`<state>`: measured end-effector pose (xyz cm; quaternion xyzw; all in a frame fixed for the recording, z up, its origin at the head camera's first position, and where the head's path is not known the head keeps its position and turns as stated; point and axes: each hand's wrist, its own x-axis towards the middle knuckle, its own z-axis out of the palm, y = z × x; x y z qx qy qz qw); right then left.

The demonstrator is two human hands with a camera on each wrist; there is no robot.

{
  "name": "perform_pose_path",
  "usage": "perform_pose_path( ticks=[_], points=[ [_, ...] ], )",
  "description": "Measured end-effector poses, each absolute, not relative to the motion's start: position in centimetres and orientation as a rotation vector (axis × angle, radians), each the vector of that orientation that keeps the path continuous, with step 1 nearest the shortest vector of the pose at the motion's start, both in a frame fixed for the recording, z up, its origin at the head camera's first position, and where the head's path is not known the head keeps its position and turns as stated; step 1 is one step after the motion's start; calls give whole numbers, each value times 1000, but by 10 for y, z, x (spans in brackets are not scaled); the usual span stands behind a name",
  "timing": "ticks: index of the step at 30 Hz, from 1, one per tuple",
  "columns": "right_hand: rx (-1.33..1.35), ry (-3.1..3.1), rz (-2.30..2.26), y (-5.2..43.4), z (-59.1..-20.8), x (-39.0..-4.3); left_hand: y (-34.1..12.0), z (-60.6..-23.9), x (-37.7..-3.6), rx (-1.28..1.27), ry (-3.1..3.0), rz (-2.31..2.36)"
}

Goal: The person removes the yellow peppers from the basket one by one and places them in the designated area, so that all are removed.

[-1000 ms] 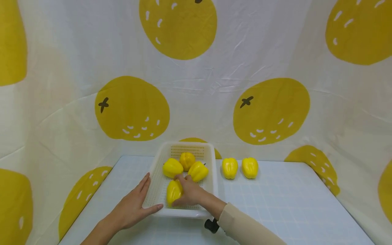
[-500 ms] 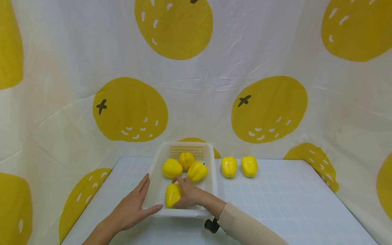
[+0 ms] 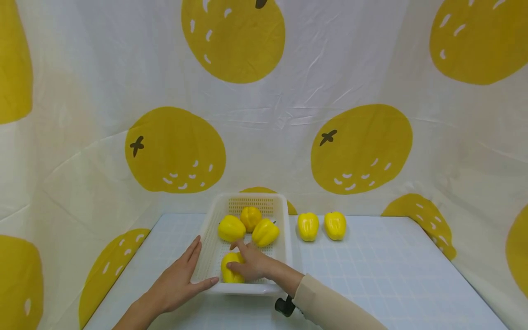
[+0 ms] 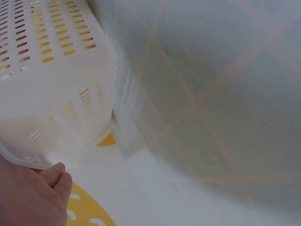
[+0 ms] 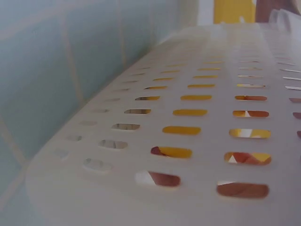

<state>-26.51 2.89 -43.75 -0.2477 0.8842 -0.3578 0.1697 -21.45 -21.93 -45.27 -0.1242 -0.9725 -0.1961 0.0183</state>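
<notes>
A white slotted plastic basket point(image 3: 290, 266) holds several yellow bell peppers. Three of them sit together toward its back, among them a left one point(image 3: 231, 228) and a right one point(image 3: 265, 233). One more bell pepper point(image 3: 228, 274) lies by the front wall. My right hand point(image 3: 255, 263) reaches inside over this front pepper, thumb across its top and index finger stretched out past it, not wrapped around it. Along the basket's left rim rests my left hand point(image 3: 175, 279), fingers straight and thumb spread to the front corner. In the left wrist view, left fingertips point(image 4: 60, 176) are right at the rim.
Two more yellow bell peppers, a nearer-left one point(image 3: 308, 226) and one farther right point(image 3: 335, 225), stand on the table right of the basket. A checked pale blue cloth point(image 3: 379, 275) covers the table. Behind hangs a fruit-print curtain point(image 3: 268, 151). A black device point(image 3: 284, 305) sits under the right wrist.
The front pepper has shifted slightly toward the basket's front wall. My right hand's grip has loosened, and its thumb has come up over the pepper's top. The left hand stays put.
</notes>
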Motion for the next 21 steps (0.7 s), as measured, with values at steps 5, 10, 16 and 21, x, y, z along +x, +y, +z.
perform_pose_path(
  ticks=[5,10,16,21],
  points=[
    [-615,2481,-1040,30,-436,-264,-220,-453,-214,-392,-3020,-595],
    [-570,2473,-1012,31,-434,-264,-219,-451,-216,-371,-3037,-590],
    [-612,2423,-1169,34,-431,-264,-220,-449,-215,-392,-3030,-581],
    [-670,2401,-1352,41,-425,-265,-220,-449,-212,-438,-2997,-586]
  ],
)
